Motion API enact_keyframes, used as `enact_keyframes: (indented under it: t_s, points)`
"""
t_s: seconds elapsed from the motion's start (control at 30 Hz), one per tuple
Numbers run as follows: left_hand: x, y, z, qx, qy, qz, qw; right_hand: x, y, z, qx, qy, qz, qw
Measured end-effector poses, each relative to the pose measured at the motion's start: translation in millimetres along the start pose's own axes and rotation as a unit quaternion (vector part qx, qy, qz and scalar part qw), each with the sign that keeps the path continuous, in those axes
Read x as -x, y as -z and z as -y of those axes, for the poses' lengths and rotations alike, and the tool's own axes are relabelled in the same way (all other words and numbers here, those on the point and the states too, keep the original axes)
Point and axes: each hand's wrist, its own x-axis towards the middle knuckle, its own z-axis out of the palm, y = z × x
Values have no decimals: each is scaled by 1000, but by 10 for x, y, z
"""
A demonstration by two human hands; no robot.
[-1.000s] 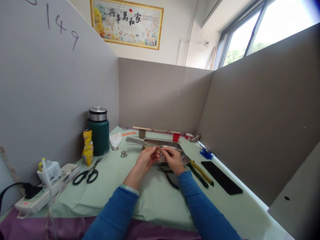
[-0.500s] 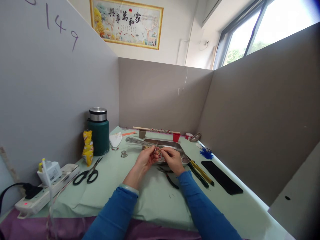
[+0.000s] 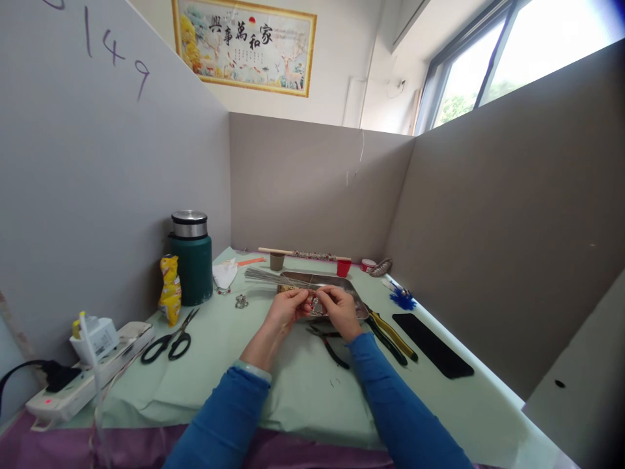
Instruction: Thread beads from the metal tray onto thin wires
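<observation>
My left hand (image 3: 287, 309) and my right hand (image 3: 340, 310) meet over the near side of a metal tray (image 3: 352, 285). Between them hangs a small beaded piece (image 3: 315, 303) with red and silvery parts, perhaps jewellery. Fingers of both hands are pinched closed on it; its finer detail is too small to make out. A bundle of thin metal wires (image 3: 263, 276) lies across the tray's left rim. Just below my hands, small dark-handled pliers (image 3: 332, 348) rest on the green cloth. Larger yellow-and-green pliers (image 3: 390, 335) lean by the tray's right corner.
Scissors (image 3: 173, 342), a yellow packet (image 3: 170, 290), a green flask (image 3: 193, 270) and a power strip (image 3: 92, 371) line the left. A brown cup (image 3: 277, 261) and a red cup (image 3: 344, 267) stand behind the tray. At right are a black pad (image 3: 432, 345) and blue feathery thing (image 3: 403, 298).
My fingertips have shifted slightly on the beaded piece, with the right fingers moving a little to the right. Both hands stay above the tray. The view has moved slightly.
</observation>
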Motion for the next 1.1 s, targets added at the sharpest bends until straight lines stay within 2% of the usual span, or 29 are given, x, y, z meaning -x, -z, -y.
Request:
enact_keyframes:
  t_s: [0.17,0.3,0.37,0.53,0.63,0.7,0.77,0.87,0.93,0.97,1.0,1.1]
  points:
    - [-9,-38,24,-108,-39,-24,993,-32,39,39,77,31,0,997]
    - [-33,-29,61,-253,-69,-43,964,-82,101,186,225,104,28,968]
    - [-36,-20,73,-342,-94,-50,934,-128,120,261,314,117,53,941]
    - [-12,-8,92,-519,-209,-49,827,-267,43,381,470,96,105,871]
    - [-11,-2,105,-544,-242,-69,801,-311,-46,407,498,85,127,854]
    - [-19,0,103,-535,-234,-81,808,-300,-71,405,476,88,124,866]
    - [-27,-3,90,-507,-198,-80,835,-254,-49,384,418,99,101,897]
    - [-16,-25,54,-397,-117,-54,909,-145,53,306,303,102,-3,947]
    - [16,-48,27,-285,-64,-14,956,-79,128,222,234,64,-79,967]
    - [39,-60,15,-233,-38,16,972,-54,156,175,196,31,-88,976]
    - [64,-70,3,-193,-11,54,980,-37,176,130,151,-8,-70,986]
    - [132,-88,-20,-138,44,168,975,-17,181,32,-8,-119,66,991]
